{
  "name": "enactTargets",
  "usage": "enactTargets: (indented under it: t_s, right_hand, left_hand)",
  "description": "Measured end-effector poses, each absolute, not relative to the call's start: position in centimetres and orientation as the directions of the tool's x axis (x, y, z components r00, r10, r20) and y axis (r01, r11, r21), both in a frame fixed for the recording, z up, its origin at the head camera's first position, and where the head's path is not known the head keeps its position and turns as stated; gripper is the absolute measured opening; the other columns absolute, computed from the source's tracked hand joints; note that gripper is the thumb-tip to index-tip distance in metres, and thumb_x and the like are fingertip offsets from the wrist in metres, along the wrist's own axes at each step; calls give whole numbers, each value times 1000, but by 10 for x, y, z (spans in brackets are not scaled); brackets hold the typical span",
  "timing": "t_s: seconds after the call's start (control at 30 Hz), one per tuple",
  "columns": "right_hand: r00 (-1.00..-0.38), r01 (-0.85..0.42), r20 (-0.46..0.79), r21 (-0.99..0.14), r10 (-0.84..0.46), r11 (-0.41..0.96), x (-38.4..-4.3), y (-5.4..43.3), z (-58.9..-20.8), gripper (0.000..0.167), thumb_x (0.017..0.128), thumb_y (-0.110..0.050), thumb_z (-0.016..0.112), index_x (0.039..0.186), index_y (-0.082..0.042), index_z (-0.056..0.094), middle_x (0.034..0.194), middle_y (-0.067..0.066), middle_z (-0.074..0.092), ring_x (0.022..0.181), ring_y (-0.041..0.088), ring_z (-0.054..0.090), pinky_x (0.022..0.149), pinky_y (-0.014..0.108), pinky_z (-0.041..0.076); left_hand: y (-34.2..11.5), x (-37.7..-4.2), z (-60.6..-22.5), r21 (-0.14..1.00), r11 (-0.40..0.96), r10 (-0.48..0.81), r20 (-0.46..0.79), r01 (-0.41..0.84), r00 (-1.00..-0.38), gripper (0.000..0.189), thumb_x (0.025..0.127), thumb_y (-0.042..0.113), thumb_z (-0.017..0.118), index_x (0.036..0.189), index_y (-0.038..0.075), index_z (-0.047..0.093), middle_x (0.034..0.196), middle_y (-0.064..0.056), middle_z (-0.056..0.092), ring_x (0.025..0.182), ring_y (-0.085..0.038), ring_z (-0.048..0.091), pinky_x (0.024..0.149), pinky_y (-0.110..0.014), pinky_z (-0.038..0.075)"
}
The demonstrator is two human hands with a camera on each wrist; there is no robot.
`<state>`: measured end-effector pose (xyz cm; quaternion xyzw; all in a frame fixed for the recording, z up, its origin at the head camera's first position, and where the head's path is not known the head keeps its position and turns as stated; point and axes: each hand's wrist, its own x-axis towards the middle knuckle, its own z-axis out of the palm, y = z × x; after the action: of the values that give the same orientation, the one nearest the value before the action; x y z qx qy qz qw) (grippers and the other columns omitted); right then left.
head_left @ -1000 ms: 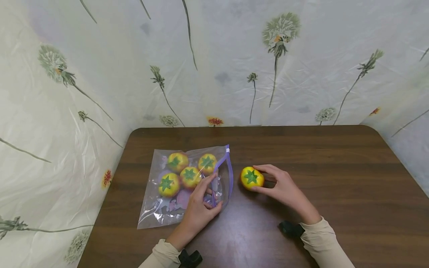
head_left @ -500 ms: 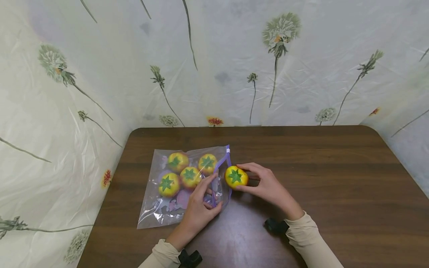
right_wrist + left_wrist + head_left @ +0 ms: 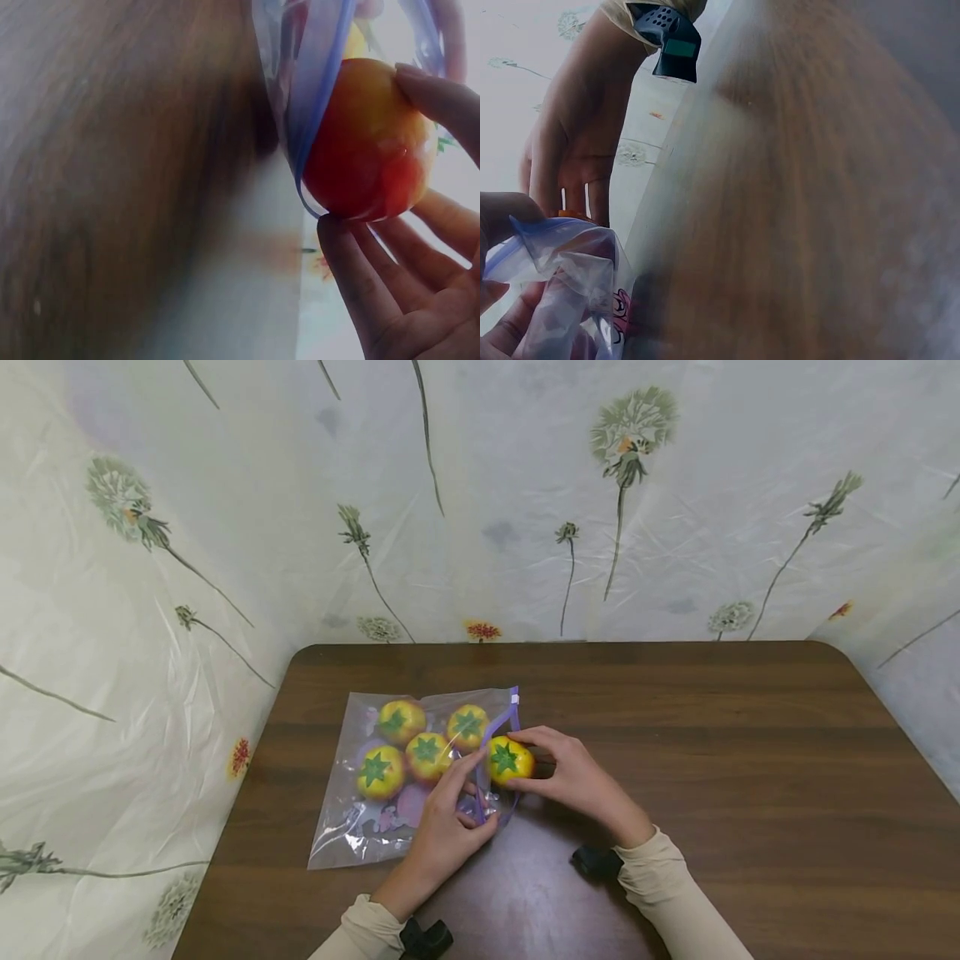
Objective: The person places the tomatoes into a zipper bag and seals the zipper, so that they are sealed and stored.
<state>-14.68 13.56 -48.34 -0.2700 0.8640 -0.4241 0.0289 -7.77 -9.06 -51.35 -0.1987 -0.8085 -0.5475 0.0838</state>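
Fruit (image 3: 512, 761), pinched by your right hand (image 3: 581, 778), has reached the bag (image 3: 341, 822) beside your left hand (image 3: 444, 835), which grips its rim; entry seems begun.

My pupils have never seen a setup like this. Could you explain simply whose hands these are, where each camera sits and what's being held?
There is no robot here, just a person's two bare hands. The wide picture comes from a camera worn on the head, looking forward and down; the two close ones come from cameras on each wrist. On the brown table lies a see-through bag with a purple zip and four yellow-red, tomato-like fruits inside. The left hand holds the bag at its open mouth. The right hand grips a fifth fruit between thumb and fingers, at that opening. The right-wrist picture shows its red side close up.
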Motion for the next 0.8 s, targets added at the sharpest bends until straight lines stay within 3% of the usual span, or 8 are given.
enactTargets:
  t_s: [0.4, 0.6, 0.8]
  right_hand:
    - [-815, -507, 210, -710, -539, 489, -149, 118, -491, 64, 80, -29, 90, 136, -11, 65, 128, 5, 70, 115, 21, 67, 100, 43, 59]
    - [-815, -448, 155, -781, -559, 436, -149, 129, -486, 67, 79, -25, 91, 138, -11, 63, 134, 7, 67, 121, 26, 67, 101, 44, 59]
    - [-825, -392, 97, -808, -557, 440, -151, 137, -485, 56, 83, -22, 88, 133, -10, 67, 131, 7, 71, 114, 25, 72, 97, 43, 61]
  left_hand:
    - [-91, -77, -512, 855, 303, 234, 362, 421, -902, 88, 79, -3, 84, 154, 19, 44, 140, -6, 55, 92, -18, 64, 57, -19, 60]
    - [-91, -78, -513, 847, 310, 234, 372, 431, -898, 88, 79, -2, 85, 154, 20, 45, 140, -6, 55, 93, -17, 63, 58, -19, 60]
    - [-91, -78, -513, 858, 309, 229, 351, 410, -908, 88, 78, -3, 84, 154, 20, 45, 140, -4, 56, 93, -18, 63, 58, -21, 61]
